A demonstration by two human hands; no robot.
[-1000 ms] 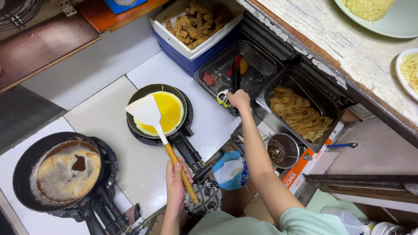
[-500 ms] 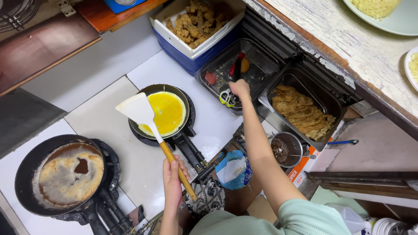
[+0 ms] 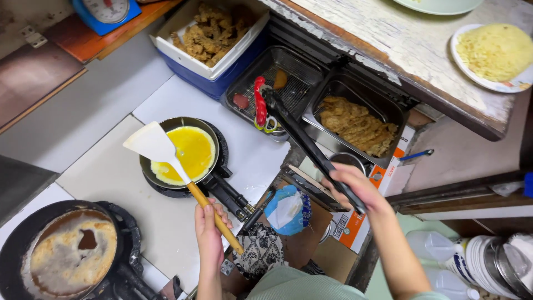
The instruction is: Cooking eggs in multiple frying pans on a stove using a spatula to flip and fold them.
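Gripping spatula (image 3: 166, 161) over egg pan (image 3: 180, 153): left hand (image 3: 208, 230) | right hand (image 3: 355, 186) clasps black tongs (image 3: 305, 141)

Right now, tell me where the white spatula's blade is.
In the head view, the white spatula is held by the left hand, its blade over the left rim of the small pan of yellow egg, left of the wire basket.
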